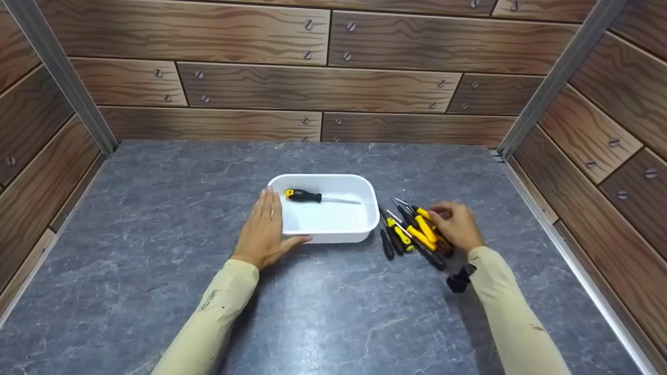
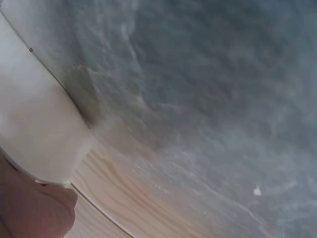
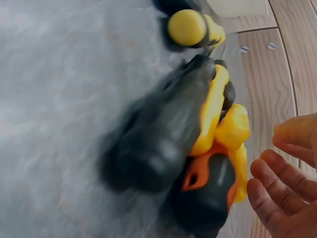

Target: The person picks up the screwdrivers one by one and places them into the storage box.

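Note:
A white plastic box point(image 1: 323, 237) holds one screwdriver point(image 1: 306, 196) with a black handle and yellow end, lying crosswise. My left hand point(image 1: 260, 232) rests against the box's left side, fingers straight along the rim and thumb by the front wall. To the right of the box is a pile of hand tools, among them yellow handles point(image 1: 424, 228) and black screwdriver handles point(image 1: 386, 245). My right hand point(image 1: 456, 226) hovers at the pile's right side, fingers loosely bent. In the right wrist view its fingers are apart with nothing between them, beside an orange-and-black handle point(image 3: 205, 193).
The tools lie on a grey marbled tabletop point(image 1: 323, 307). Wood-patterned panels point(image 1: 260, 86) stand behind and on both sides, with metal posts point(image 1: 560, 78) at the back corners. A small black device point(image 1: 459, 279) sits at my right wrist.

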The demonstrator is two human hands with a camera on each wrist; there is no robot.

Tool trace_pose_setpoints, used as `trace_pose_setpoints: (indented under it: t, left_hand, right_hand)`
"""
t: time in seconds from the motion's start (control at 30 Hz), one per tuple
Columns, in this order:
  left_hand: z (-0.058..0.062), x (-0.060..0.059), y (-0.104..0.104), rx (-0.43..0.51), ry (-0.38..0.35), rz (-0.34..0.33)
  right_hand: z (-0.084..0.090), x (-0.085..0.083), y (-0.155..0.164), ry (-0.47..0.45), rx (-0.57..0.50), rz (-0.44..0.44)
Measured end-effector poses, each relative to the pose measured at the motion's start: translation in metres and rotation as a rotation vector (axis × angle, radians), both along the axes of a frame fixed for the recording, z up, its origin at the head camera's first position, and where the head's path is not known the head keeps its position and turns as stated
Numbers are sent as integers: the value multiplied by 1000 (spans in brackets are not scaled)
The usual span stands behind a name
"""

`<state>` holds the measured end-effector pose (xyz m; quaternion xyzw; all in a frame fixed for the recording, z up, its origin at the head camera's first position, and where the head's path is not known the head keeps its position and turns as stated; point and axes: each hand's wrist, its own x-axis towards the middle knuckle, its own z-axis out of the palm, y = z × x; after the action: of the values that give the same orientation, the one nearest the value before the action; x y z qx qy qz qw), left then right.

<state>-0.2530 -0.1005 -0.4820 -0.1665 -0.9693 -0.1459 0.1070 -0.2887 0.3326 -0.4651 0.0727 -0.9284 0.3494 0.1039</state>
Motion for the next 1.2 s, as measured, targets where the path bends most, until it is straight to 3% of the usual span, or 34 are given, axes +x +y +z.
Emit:
trace_pose_setpoints:
  t: [0.43, 0.7, 0.93, 1.2]
  left_hand:
    - [9, -3, 6, -38, -6, -4]
    - [10, -4, 6, -72, 2, -4]
    - [7, -2, 4, -71, 44, -6]
    - [2, -1, 3, -81, 31, 0]
  right_hand:
    - [-6, 16, 5, -53, 136, 12]
    - [-7, 22, 1, 3, 184, 22]
    - [-5, 28, -3, 31, 242, -38]
    - [-9, 33, -10, 17, 265, -134]
